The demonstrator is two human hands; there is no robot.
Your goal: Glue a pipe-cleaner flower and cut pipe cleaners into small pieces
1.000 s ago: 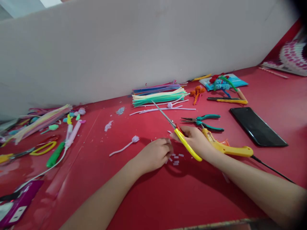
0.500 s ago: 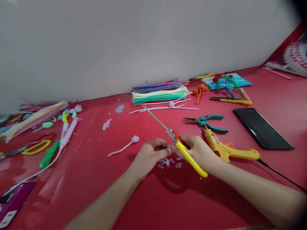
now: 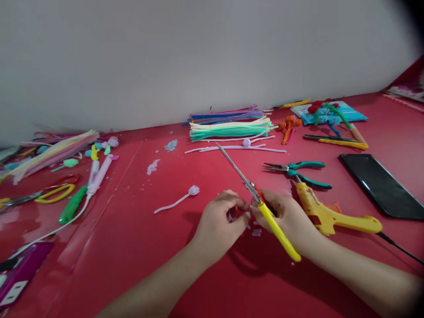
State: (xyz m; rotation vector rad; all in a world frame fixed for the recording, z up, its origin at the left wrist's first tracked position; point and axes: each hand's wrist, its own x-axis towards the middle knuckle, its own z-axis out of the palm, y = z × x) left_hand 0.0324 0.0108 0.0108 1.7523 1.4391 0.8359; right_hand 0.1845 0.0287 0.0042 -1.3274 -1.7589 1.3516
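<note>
Purple box [image 3: 28,271]: at the near left, partly cut off by the edge of view
Left-side scissors [image 3: 54,194]: lying flat on the red table [image 3: 126,269], yellow loop to the right
Pale pipe-cleaner bundle [image 3: 59,154]: slanting behind those scissors
Pink tool [image 3: 101,176]: white cable trailing from its near end, just beside a green-handled tool [image 3: 73,205]
Lilac stem [image 3: 172,205]: lying on the table, fluffy ball at its right end
Left hand [image 3: 217,225]: fingers curled, thumb and index tips close together, meeting the other hand's fingertips; whether it grips anything I cannot tell
Cream-and-green bundle [image 3: 232,128]: by the wall, lilac strands in front
Lilac bit [image 3: 251,209]: tiny, where the two hands' fingertips meet; too small to tell which holds it
Cut lilac pieces [image 3: 256,232]: on the table below the fingertips
Held scissors [image 3: 280,233]: blades pointing away and leftward, yellow handle angled back
Right hand [image 3: 291,216]: wrapped around these scissors, gripping them
Pliers [image 3: 293,168]: green handles, beyond the right hand
Glue gun [image 3: 331,216]: yellow, on its side, just right of that hand
Phone [image 3: 380,185]: dark screen up, far right
</note>
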